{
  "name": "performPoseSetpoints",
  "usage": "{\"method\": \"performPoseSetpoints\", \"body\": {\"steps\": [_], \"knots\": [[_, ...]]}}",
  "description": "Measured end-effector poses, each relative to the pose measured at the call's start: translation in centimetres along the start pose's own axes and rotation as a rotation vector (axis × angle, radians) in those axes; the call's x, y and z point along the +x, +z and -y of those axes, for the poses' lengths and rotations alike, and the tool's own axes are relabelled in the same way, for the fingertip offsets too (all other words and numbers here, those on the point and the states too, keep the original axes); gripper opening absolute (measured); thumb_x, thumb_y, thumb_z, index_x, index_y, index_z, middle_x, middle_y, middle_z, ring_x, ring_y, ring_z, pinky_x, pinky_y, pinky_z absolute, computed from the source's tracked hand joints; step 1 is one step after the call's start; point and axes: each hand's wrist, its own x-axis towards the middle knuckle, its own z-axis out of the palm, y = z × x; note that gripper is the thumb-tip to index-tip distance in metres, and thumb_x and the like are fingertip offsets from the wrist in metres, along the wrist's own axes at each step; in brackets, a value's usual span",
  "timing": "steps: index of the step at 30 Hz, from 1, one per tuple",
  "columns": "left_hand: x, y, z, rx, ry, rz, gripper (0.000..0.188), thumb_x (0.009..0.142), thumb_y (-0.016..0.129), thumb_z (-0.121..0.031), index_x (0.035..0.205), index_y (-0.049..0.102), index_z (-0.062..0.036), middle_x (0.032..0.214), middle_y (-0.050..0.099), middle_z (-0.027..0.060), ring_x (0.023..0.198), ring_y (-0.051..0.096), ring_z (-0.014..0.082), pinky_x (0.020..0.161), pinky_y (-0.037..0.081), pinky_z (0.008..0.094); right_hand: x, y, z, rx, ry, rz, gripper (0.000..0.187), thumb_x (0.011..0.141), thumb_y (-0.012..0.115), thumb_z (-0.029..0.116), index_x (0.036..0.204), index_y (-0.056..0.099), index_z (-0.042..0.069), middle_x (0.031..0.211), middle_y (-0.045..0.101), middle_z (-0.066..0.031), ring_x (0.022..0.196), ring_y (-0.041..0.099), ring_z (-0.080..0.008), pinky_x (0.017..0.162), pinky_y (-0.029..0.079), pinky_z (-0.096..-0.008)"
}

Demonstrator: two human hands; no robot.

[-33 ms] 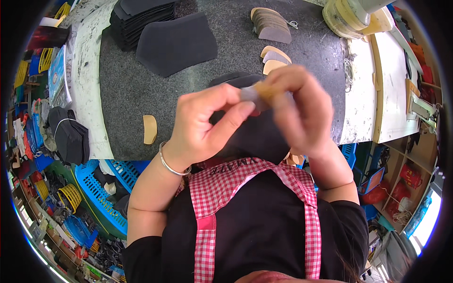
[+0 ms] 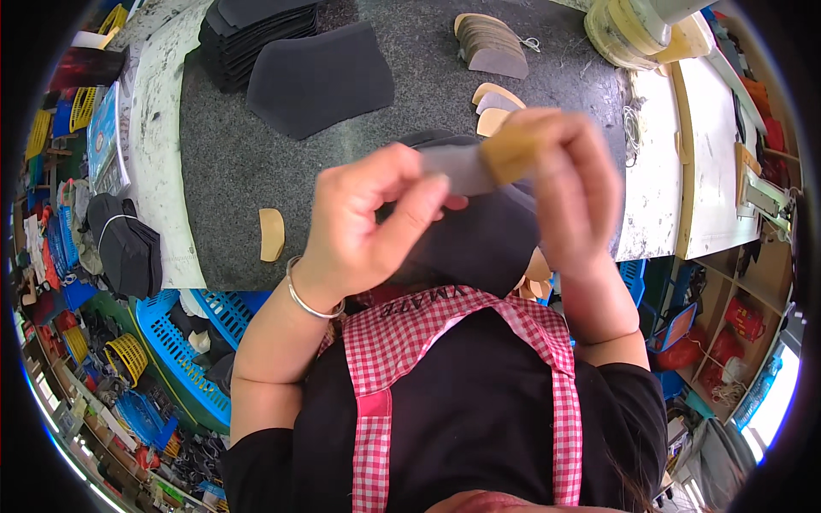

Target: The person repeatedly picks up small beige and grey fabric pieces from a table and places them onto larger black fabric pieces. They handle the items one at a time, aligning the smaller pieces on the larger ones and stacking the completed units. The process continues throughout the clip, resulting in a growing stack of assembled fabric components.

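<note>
Between the thumb and fingers of my left hand is one end of a small grey patch. My right hand, blurred by motion, pinches a tan backing layer that is partly lifted off the patch and folded back. Both hands are raised above black fabric pieces at the near edge of the table. A few curved grey and tan patches lie just beyond my right hand, with a row of similar patches farther back. One tan piece rests on the mat left of my left hand.
A dark speckled mat covers the table. At its far left lie a large black panel and a stack of black panels. A pail stands far right. Tied black pieces sit left, above blue baskets.
My right hand has moved right, drawing the tan backing away from my left hand. More of the grey patch now shows between the hands.
</note>
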Motion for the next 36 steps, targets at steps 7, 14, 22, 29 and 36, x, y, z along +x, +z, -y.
{"method": "performPoseSetpoints", "body": {"steps": [7,14,22,29,36], "knots": [[-0.8,-2.9,0.6,-0.424,-0.379,0.077,0.021,0.106,0.057,-0.016,0.101,0.067,0.0015,0.100,0.078,0.0151,0.080,0.079,0.0197,0.062,0.058,0.0251,0.5,-5.4,3.5,-0.389,0.165,0.702,0.046,0.078,0.088,0.004,0.120,0.068,-0.002,0.086,0.072,-0.0098,0.072,0.072,-0.0237,0.061,0.056,-0.0320],[-2.6,-1.4,0.2,-0.153,-0.218,0.121,0.025,0.097,0.076,-0.023,0.102,0.072,0.0004,0.099,0.078,0.0144,0.083,0.077,0.0195,0.065,0.057,0.0287,-0.2,-1.0,0.4,-0.364,-0.043,0.134,0.018,0.086,0.084,0.008,0.100,0.073,0.002,0.078,0.067,-0.0035,0.066,0.067,-0.0150,0.060,0.054,-0.0269],[-5.3,-0.5,3.0,0.996,0.520,0.084,0.034,0.070,0.093,-0.018,0.100,0.080,-0.0087,0.109,0.076,0.0013,0.103,0.069,0.0235,0.081,0.051,0.0376,0.8,-0.9,-1.1,-0.040,0.797,0.272,0.017,0.097,0.079,0.013,0.099,0.073,-0.003,0.076,0.069,0.0004,0.065,0.062,-0.0047,0.056,0.048,-0.0221],[-4.3,-0.3,2.9,0.959,0.497,0.094,0.023,0.073,0.090,-0.017,0.093,0.079,-0.0123,0.104,0.076,-0.0013,0.118,0.070,0.0258,0.086,0.051,0.0411,0.0,0.5,-2.0,-0.505,0.376,0.269,0.025,0.093,0.084,0.021,0.089,0.070,0.001,0.065,0.064,-0.0004,0.058,0.061,-0.0081,0.054,0.047,-0.0262],[0.9,-6.0,1.5,0.811,0.317,-0.206,0.018,0.081,0.087,-0.021,0.091,0.076,-0.0102,0.095,0.075,0.0043,0.090,0.072,0.0263,0.083,0.055,0.0385,2.4,-2.0,-2.4,-1.091,0.236,0.197,0.043,0.080,0.089,0.042,0.086,0.065,0.008,0.075,0.066,-0.0060,0.072,0.068,-0.0266,0.067,0.054,-0.0409]]}}
